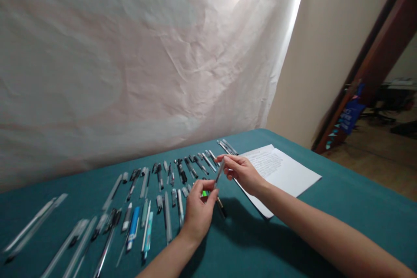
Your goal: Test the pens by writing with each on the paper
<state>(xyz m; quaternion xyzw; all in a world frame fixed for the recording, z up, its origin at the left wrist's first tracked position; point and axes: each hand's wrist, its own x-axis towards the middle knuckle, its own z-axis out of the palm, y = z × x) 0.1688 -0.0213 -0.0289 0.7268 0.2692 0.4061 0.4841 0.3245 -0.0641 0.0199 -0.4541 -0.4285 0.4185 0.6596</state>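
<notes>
Above the table, a slim clear pen (220, 173) is held tilted between my two hands. My left hand (200, 208) pinches its lower end between thumb and fingers. At the upper end, the fingertips of my right hand (240, 173) are closed on it. Whether that end is a cap or the barrel is too small to tell. Below the hands, a dark pen (221, 207) lies on the cloth, and a bright green piece (204, 193) shows partly behind my left fingers.
Rows of pens, caps and refills cover the left and middle of the green table (260, 243), among them a blue pen (133, 228). Several pens (228, 147) lie at the back. Written paper sheets (293, 173) lie right. A pale sheet (146, 65) hangs behind.
</notes>
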